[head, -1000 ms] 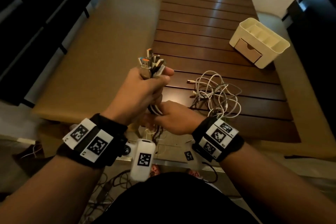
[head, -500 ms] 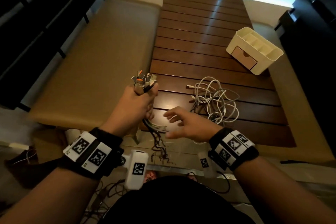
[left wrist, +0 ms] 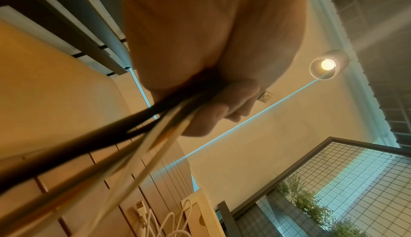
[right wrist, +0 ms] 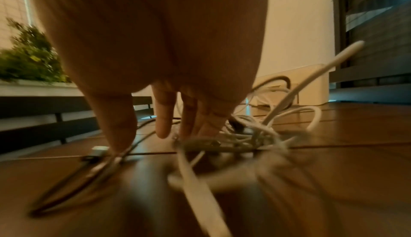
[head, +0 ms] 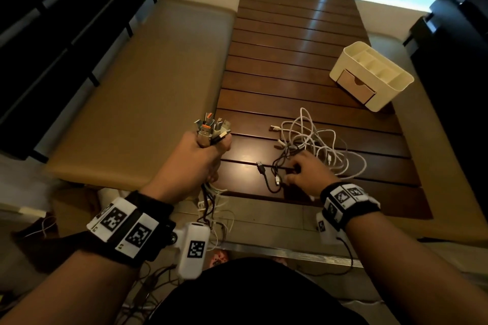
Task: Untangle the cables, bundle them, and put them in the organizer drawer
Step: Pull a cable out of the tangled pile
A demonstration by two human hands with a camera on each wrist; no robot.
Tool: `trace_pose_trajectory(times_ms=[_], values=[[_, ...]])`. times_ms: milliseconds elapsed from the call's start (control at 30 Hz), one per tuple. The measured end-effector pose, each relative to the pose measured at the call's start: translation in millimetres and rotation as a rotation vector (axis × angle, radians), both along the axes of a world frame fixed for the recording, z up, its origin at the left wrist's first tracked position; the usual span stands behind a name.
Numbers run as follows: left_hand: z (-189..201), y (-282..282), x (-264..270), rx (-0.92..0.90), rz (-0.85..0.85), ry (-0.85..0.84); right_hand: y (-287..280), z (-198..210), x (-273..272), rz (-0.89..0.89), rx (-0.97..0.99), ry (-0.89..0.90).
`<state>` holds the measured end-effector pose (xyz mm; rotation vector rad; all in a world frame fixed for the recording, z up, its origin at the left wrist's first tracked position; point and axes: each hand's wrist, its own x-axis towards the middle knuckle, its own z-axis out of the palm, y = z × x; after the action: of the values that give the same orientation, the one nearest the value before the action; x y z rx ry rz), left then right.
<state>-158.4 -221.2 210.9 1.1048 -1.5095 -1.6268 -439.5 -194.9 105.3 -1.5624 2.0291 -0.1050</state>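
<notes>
My left hand grips a bundle of black and white cables upright beside the table's near left edge; USB plugs stick out above the fist and the loose ends hang below. The left wrist view shows the fingers wrapped round the cables. My right hand rests on the tangled pile of white cables and a black cable on the table. In the right wrist view its fingers point straight down and touch the cables; the thumb presses the black cable. The cream organizer stands far right, its drawer closed.
The slatted wooden table runs away from me. Tan padded benches flank it, with dark railings beyond them on both sides. More loose cables lie on the floor near my legs.
My right hand has let go of the hanging cables below my left fist and moved right, down onto the tangle on the table. The left hand keeps hold of its bundle.
</notes>
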Motion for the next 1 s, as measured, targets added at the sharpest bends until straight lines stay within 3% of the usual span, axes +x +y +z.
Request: trace_pose_trajectory(times_ms=[133,267,367,467,700,833,1000], values=[[0.6,0.5,-5.0,0.022,0.034,0.02,-7.4,2.8,-18.1,0.051,-0.174,0.021],[4.5,1.5,-10.3,-0.004,0.057,-0.019,-3.9,4.3,5.2,0.21,-0.354,0.004],[6.2,4.0,-19.2,-0.004,0.082,-0.05,-6.3,-3.1,21.7,0.24,-0.27,-0.07],[7.2,6.9,-26.8,-0.001,0.089,-0.063,-9.6,-11.2,23.9,0.157,-0.149,-0.045],[12.9,14.4,-46.1,0.011,0.137,-0.059,-13.5,-26.0,8.2,-0.036,-0.08,-0.023],[12.2,18.2,-55.0,0.003,0.141,-0.063,-11.8,-32.6,0.7,0.061,-0.108,-0.026],[14.0,19.9,-65.2,-0.014,0.138,-0.077,-9.0,-12.2,-11.9,0.024,-0.219,-0.259]])
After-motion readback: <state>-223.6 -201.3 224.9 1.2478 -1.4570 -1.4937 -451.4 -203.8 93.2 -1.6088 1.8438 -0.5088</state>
